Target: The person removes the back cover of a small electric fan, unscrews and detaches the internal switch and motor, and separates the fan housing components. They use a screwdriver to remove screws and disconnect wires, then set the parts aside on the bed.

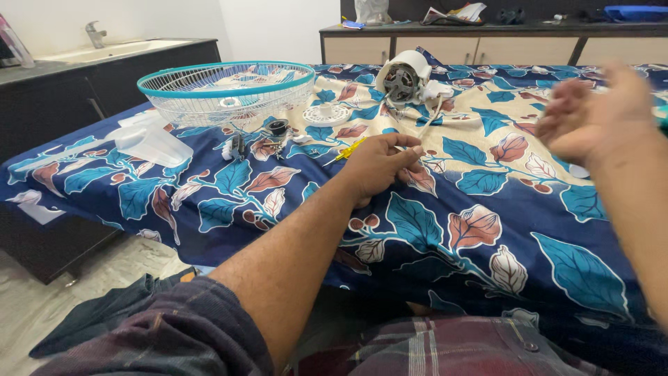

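Note:
My left hand [379,167] rests on the blue leaf-patterned cloth [487,230], fingers curled around the end of a yellow-handled screwdriver [350,149] that lies on the cloth. My right hand [591,115] hovers blurred above the cloth at the right, fingers loosely bent, holding nothing I can see. Beyond my left hand lies a white fan motor housing [402,78] with its wire [431,115] trailing toward me. A teal and white fan grille [226,87] sits upturned at the far left.
A white round plastic disc [325,113], a black cap [278,127] and small parts [236,146] lie between the grille and motor. Clear fan blades [149,143] rest at the left edge. A sink counter [104,52] stands left; a cluttered cabinet [487,31] behind.

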